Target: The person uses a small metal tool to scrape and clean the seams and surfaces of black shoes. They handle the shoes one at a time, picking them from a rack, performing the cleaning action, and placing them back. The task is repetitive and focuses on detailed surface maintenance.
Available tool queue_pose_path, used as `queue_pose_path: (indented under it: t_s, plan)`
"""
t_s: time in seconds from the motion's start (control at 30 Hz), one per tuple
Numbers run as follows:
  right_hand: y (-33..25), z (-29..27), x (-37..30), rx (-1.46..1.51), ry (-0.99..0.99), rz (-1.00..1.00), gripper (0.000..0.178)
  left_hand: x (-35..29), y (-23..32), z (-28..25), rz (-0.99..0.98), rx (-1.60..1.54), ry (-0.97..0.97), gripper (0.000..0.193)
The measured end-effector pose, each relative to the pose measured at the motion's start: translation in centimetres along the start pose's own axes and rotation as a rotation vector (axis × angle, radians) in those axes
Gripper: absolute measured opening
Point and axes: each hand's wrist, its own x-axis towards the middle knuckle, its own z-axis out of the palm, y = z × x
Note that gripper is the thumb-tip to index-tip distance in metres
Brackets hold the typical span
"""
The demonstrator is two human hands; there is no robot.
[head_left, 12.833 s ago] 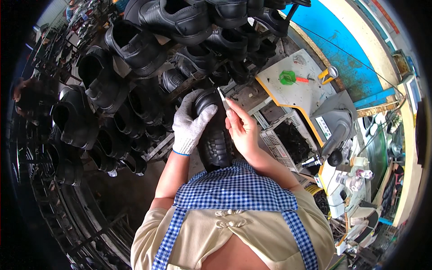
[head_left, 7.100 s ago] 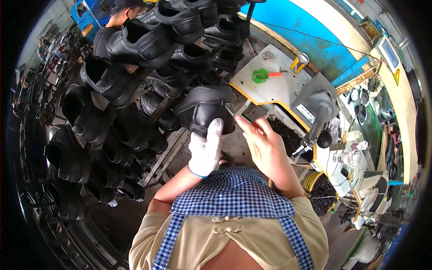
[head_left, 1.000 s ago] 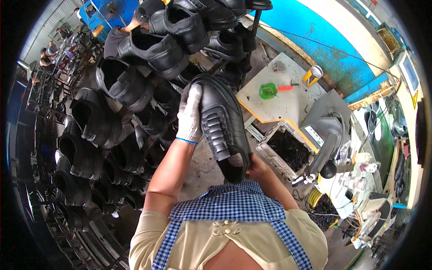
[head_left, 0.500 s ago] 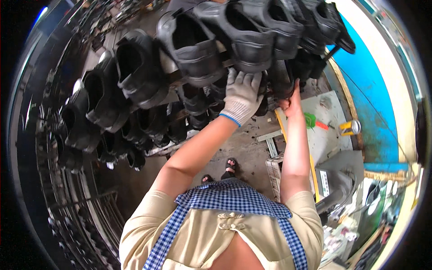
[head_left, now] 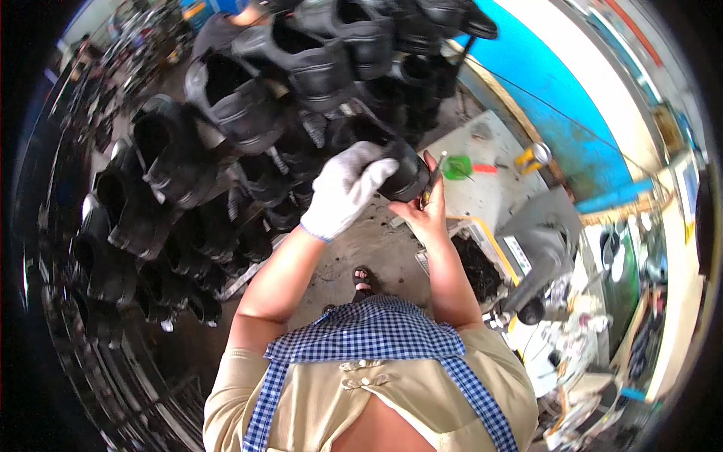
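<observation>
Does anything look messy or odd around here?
Some grime: the blue panel at right has dark stains on its lower part, and dark specks litter the floor below the shoe. Also, only the left hand wears a glove; the right hand is bare.

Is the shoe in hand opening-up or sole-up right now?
Opening-up: the shoe shows its dark opening toward the camera; its underside is hidden.

shoe (head_left: 407, 175): blk | glove (head_left: 340, 194): wht | apron (head_left: 369, 331): blu/wht chk | shirt (head_left: 312, 399): bge
</observation>
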Motion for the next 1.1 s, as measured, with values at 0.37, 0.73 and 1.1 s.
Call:
queue_pose_path:
  t_s: [0.37, 0.73, 1.1]
  plan:
    - [-14.0, 1.4, -4.5, -0.371, -0.181, 0.05, 0.075, -6.1, 4.5, -1.6, -0.626, -0.932, -0.341, 0.043]
    - [-18.7, 5.4, -6.3, -0.822, -0.135, -0.434, 0.022, -10.5, 8.7, -2.9, 0.026, -0.282, -0.308, 0.029]
    - [-18.4, 5.6, -10.3, -0.535, -0.201, -0.215, 0.009, -12.8, 7.8, -1.2, -0.022, -0.351, -0.111, 0.024]
